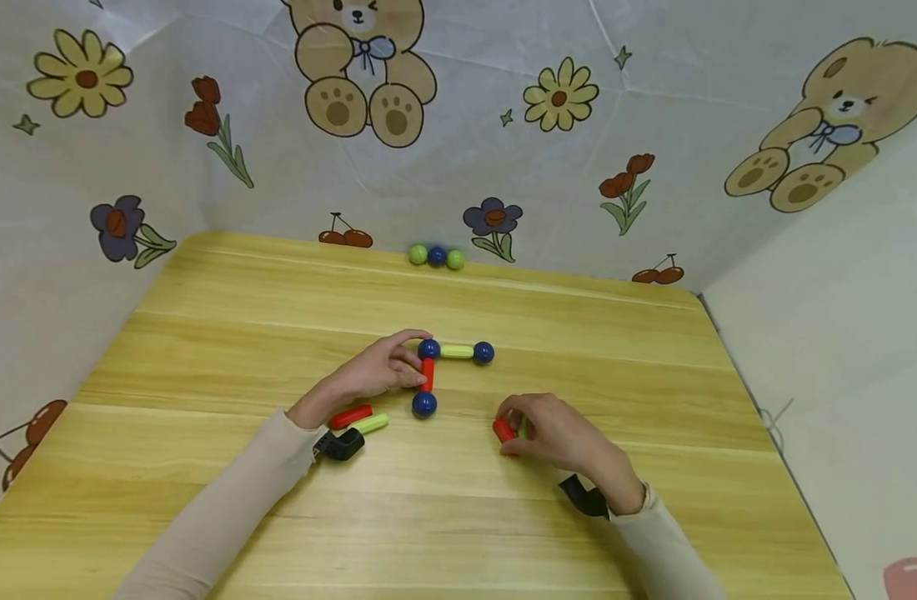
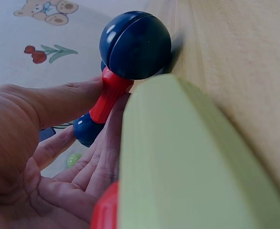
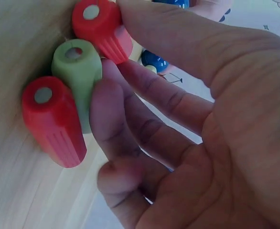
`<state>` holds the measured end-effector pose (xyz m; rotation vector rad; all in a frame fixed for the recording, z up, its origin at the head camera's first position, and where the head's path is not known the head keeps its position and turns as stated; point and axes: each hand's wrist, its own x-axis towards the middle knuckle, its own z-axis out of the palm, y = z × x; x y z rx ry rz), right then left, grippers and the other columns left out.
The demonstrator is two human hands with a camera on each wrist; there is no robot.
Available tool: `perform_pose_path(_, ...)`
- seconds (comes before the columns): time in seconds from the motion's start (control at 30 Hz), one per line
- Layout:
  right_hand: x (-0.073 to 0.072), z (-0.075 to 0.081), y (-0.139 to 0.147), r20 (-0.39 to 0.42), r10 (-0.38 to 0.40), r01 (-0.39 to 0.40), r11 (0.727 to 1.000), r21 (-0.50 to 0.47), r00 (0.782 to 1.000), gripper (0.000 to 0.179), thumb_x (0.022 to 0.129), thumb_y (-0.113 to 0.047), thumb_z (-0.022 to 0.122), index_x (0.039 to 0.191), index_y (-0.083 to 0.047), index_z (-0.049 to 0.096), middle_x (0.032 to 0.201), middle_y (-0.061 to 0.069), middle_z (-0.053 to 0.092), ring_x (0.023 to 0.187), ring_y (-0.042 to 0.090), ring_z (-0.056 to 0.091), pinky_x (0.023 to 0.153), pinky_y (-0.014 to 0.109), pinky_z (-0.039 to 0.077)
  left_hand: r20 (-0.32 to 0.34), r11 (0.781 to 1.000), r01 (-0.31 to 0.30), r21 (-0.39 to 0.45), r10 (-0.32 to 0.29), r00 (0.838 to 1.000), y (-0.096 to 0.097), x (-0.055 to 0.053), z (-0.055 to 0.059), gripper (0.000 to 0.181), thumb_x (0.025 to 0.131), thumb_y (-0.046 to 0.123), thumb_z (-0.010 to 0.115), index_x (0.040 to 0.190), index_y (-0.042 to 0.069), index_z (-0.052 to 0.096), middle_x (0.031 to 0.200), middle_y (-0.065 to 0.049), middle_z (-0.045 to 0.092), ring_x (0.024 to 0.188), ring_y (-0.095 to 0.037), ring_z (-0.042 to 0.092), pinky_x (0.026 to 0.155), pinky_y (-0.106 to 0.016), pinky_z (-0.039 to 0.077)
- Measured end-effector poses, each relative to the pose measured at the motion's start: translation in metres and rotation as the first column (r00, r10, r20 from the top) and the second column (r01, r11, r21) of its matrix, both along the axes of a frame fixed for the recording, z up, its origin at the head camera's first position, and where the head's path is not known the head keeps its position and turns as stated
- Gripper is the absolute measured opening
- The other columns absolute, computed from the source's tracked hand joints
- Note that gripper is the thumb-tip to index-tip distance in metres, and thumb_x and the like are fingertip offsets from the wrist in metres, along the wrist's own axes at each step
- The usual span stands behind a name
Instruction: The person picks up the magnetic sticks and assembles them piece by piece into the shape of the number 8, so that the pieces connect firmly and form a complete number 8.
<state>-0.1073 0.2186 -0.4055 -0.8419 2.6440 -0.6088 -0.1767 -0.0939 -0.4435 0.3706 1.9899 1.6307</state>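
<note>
My left hand (image 1: 379, 367) grips a red magnetic rod (image 1: 428, 375), its thumb on the near side and a fingertip at the blue ball (image 1: 429, 349) above. That rod joins this ball to a second blue ball (image 1: 424, 405) below. A light green rod (image 1: 457, 352) runs right from the upper ball to a third blue ball (image 1: 484, 352). My right hand (image 1: 556, 429) pinches another red rod (image 3: 102, 28) between thumb and fingers. Beside it, in the right wrist view, lie a green rod (image 3: 75, 67) and a further red rod (image 3: 54, 119), round metal discs at their ends.
A loose red rod (image 1: 350, 416) and light green rod (image 1: 370, 423) lie by the left wrist. Two green balls and a blue ball (image 1: 437, 256) sit in a row at the back edge of the wooden table (image 1: 278, 292). A patterned cloth (image 1: 488, 167) hangs behind.
</note>
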Motion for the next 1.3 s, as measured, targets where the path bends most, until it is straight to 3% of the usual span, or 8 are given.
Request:
perform_pose_path(0.17,0.0,-0.002,-0.004,0.008,-0.002,0.002,1.0,0.019,1.0,0.028,0.088,-0.017,0.083,0.112,-0.009,0.072,0.086,-0.006,0.067,0.066,0.002,0.05,0.063,0.022,0.045,0.002,1.0,0.002,0.003,-0.002,1.0,0.0,0.0,0.0,0.07,0.094,-0.002,0.072,0.155,0.01,0.04,0.118,-0.02,0.063,0.088,-0.018,0.07,0.077,-0.027,0.052)
perform_pose_path(0.4,0.001,-0.004,-0.012,-0.061,0.02,-0.016,0.998,0.062,0.998,0.024,0.091,-0.015,0.078,0.114,-0.01,0.075,0.088,-0.005,0.066,0.07,0.007,0.05,0.067,0.025,0.045,-0.004,1.0,0.005,0.013,-0.005,1.0,-0.001,0.0,0.0,0.071,0.094,-0.001,0.072,0.156,0.009,0.039,0.118,-0.021,0.063,0.088,-0.018,0.07,0.076,-0.027,0.052)
perform_pose_path(0.57,0.0,-0.004,-0.016,-0.115,0.044,-0.04,0.999,0.03,0.992,0.023,0.091,-0.015,0.075,0.114,-0.013,0.075,0.089,-0.006,0.064,0.07,0.007,0.049,0.064,0.022,0.043,-0.003,1.0,0.01,0.008,-0.01,1.0,-0.001,0.0,0.001,0.069,0.094,-0.002,0.071,0.155,0.009,0.04,0.118,-0.022,0.063,0.087,-0.019,0.07,0.077,-0.027,0.052)
perform_pose_path(0.7,-0.002,-0.004,-0.021,-0.173,0.064,-0.066,0.998,-0.008,0.983,0.022,0.092,-0.014,0.073,0.114,-0.012,0.075,0.093,-0.003,0.065,0.076,0.008,0.052,0.069,0.023,0.046,-0.012,1.0,0.008,0.004,-0.008,1.0,-0.001,-0.001,0.001,0.07,0.094,-0.002,0.071,0.155,0.009,0.04,0.117,-0.021,0.063,0.088,-0.019,0.07,0.077,-0.027,0.052)
perform_pose_path(0.9,-0.007,0.0,-0.029,-0.144,0.063,-0.066,0.998,-0.012,0.988,0.022,0.097,-0.015,0.07,0.119,-0.011,0.072,0.101,-0.001,0.065,0.08,0.009,0.055,0.073,0.025,0.05,0.002,1.0,0.003,0.005,-0.003,1.0,0.0,0.001,0.0,0.071,0.094,-0.002,0.072,0.156,0.01,0.04,0.115,-0.018,0.063,0.086,-0.018,0.069,0.076,-0.027,0.052)
perform_pose_path(1.3,-0.015,-0.002,-0.048,-0.178,0.112,-0.118,0.993,-0.022,0.978,0.023,0.101,-0.012,0.067,0.124,-0.009,0.069,0.111,0.005,0.067,0.093,0.015,0.064,0.084,0.034,0.056,-0.004,1.0,-0.003,0.009,0.003,1.0,0.001,0.001,0.001,0.07,0.095,0.001,0.072,0.156,0.009,0.039,0.114,-0.018,0.063,0.086,-0.018,0.07,0.075,-0.028,0.051)
